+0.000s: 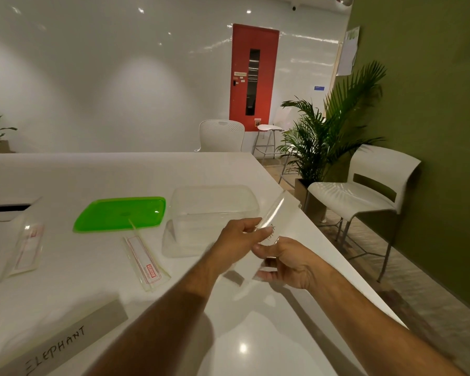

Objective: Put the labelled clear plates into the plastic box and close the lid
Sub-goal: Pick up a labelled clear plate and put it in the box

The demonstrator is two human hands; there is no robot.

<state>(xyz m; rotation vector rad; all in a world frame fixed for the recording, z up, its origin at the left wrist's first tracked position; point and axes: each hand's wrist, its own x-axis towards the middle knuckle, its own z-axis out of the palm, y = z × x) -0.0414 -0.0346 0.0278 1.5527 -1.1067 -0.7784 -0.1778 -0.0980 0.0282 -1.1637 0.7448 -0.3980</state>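
Observation:
Both hands hold one clear plate tilted up over the table's right side, just right of the clear plastic box. My left hand pinches its upper edge and my right hand grips its lower part, where dark writing shows. The box stands open and looks empty. Its green lid lies flat to the left of it. Two more clear plates with red-bordered labels lie on the table: one in front of the lid, one at the far left.
A grey card reading ELEPHANT lies at the near left. The white table ends close to the right of my hands. White chairs and a potted palm stand beyond that edge. A slot opens in the tabletop at far left.

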